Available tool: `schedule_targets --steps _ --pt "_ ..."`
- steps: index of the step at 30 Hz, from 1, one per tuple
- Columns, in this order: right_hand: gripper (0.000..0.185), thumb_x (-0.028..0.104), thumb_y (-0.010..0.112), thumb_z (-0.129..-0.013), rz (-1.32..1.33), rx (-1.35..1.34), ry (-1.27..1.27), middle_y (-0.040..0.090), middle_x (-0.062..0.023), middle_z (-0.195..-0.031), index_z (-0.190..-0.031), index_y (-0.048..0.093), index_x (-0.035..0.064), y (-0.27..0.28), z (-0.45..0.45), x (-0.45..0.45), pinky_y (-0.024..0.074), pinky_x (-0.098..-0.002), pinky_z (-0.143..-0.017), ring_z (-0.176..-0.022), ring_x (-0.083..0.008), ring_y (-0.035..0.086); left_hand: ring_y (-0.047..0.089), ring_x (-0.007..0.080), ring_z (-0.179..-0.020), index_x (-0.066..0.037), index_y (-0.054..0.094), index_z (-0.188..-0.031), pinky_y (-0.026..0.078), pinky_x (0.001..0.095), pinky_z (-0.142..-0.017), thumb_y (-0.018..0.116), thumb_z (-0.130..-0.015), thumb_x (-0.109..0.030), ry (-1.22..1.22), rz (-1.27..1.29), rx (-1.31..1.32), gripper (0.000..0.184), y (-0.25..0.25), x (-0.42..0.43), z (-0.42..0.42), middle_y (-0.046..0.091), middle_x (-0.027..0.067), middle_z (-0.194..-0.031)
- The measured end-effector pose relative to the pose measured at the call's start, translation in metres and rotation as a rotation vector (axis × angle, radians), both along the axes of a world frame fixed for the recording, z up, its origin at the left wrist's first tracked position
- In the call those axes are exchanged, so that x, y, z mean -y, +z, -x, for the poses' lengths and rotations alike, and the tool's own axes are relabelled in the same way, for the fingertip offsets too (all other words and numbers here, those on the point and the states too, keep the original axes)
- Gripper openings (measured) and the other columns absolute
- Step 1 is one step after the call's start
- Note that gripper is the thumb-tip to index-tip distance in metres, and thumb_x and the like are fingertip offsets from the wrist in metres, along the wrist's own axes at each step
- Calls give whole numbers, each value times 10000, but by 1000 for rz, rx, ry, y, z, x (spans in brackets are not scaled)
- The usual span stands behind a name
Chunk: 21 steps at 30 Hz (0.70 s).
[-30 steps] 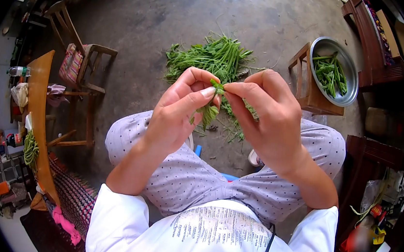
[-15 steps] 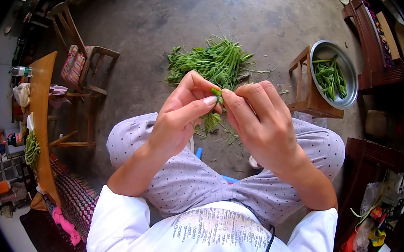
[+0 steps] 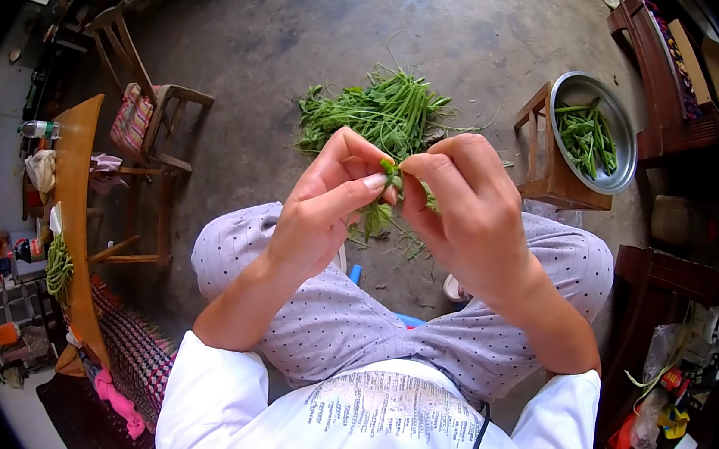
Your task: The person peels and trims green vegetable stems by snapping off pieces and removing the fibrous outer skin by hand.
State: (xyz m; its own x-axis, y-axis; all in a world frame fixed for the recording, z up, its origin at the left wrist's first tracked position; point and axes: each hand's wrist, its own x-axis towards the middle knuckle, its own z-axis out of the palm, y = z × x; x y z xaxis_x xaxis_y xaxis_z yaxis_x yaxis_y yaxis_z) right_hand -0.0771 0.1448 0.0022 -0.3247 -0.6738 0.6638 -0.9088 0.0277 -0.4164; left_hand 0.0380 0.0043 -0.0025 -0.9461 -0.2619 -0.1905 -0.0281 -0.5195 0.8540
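Between thumb and fingers, my left hand point(image 3: 321, 196) pinches a small leafy green sprig point(image 3: 375, 217) whose leaves hang below the fingertips. My right hand point(image 3: 466, 213) has its thumb and index finger pressed together at the sprig's top end, close to the left fingertips; what lies between them is too small to make out. Beyond both hands, a heap of green stems and leaves point(image 3: 379, 109) lies on the floor.
At the right, a metal basin point(image 3: 628, 145) holding green stems rests on a wooden stool point(image 3: 558, 185). A wooden chair point(image 3: 142, 104) and a wooden table point(image 3: 76, 197) stand at the left. Dark wooden furniture point(image 3: 666, 276) is at the far right.
Both hands have shifted slightly with the sprig since a second ago. The right fingers first moved in over its top, then drew back a little to the right.
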Motion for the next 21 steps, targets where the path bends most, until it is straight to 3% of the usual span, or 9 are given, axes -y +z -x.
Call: schedule_targets --steps 4,8,14,17,18,21 --pt "139 1 686 -757 31 314 28 558 -110 -832 -868 606 26 6 2 -4 489 -371 -671 -784 -288 585 557 121 -895 -60 500 -1106 418 267 -804 548 -895 -81 4 -81 -23 218 2 -1 1 551 49 -943" --pt "130 17 687 -772 27 433 41 564 -114 -832 -882 618 19 7 9 -7 488 -373 -673 -778 -289 587 548 121 -886 -69 505 -1120 415 267 -800 546 -892 -79 -48 -117 -30 232 6 3 2 540 35 -935" --pt "138 59 700 -767 -43 340 65 575 -117 -842 -876 630 12 10 4 -7 488 -382 -701 -815 -286 590 512 111 -867 -51 502 -1131 407 256 -768 538 -869 -71 -93 -349 -159 265 -2 9 4 531 26 -929" --pt "128 53 689 -761 -50 412 59 577 -118 -828 -868 634 10 10 4 -8 491 -388 -690 -786 -284 592 514 103 -865 -28 523 -1170 408 231 -762 577 -865 -40 -7 111 -83 310 4 5 3 542 18 -961" --pt "128 53 689 -761 -50 413 60 577 -118 -828 -868 634 10 12 4 -9 491 -388 -690 -786 -284 592 514 103 -865 -28 523 -1170 408 231 -762 577 -865 -40 -7 111 -82 310 5 3 4 542 18 -961" --pt "113 53 681 -754 -82 508 61 574 -112 -800 -847 643 2 18 9 -12 490 -369 -659 -727 -255 591 591 146 -865 -37 631 -1146 477 275 -734 610 -900 -23 153 985 -123 247 11 2 6 598 68 -949"
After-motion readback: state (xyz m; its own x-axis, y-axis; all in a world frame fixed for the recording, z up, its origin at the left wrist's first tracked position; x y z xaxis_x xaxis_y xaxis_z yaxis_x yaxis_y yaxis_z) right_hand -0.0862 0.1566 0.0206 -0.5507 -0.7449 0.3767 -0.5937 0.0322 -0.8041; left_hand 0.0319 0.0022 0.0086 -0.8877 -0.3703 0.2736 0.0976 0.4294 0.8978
